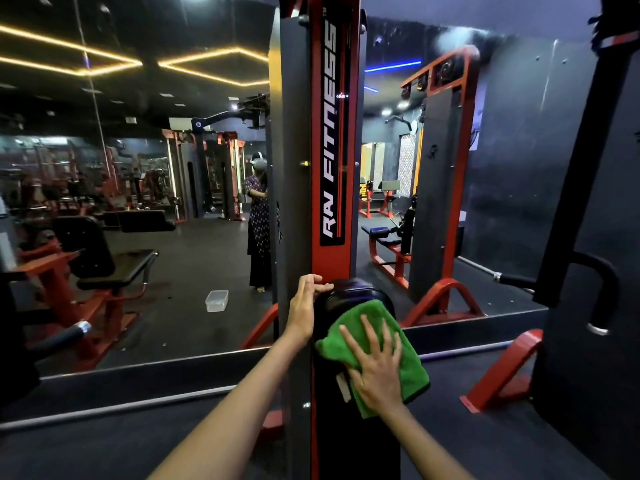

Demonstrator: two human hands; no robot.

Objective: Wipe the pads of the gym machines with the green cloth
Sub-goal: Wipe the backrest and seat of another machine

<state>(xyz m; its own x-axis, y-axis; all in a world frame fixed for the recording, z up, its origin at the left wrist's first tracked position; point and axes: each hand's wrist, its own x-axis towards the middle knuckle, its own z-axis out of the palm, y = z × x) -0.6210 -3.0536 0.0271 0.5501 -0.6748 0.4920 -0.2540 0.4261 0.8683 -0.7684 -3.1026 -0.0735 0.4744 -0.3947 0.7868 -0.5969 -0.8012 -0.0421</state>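
A black upright pad (353,296) is fixed to the front of a red and grey machine column (329,133) right in front of me. The green cloth (398,344) lies spread over the pad's upper right face. My right hand (375,368) presses flat on the cloth with fingers spread. My left hand (306,304) rests against the pad's upper left edge, its fingers bent over the top corner. The pad's lower part runs down between my forearms.
A wall mirror (156,202) behind the column reflects the gym and a standing person. A clear plastic box (216,301) shows in the reflection on the floor. A black machine frame with a curved handle (602,292) stands at the right, a red foot bracket (502,372) beside it.
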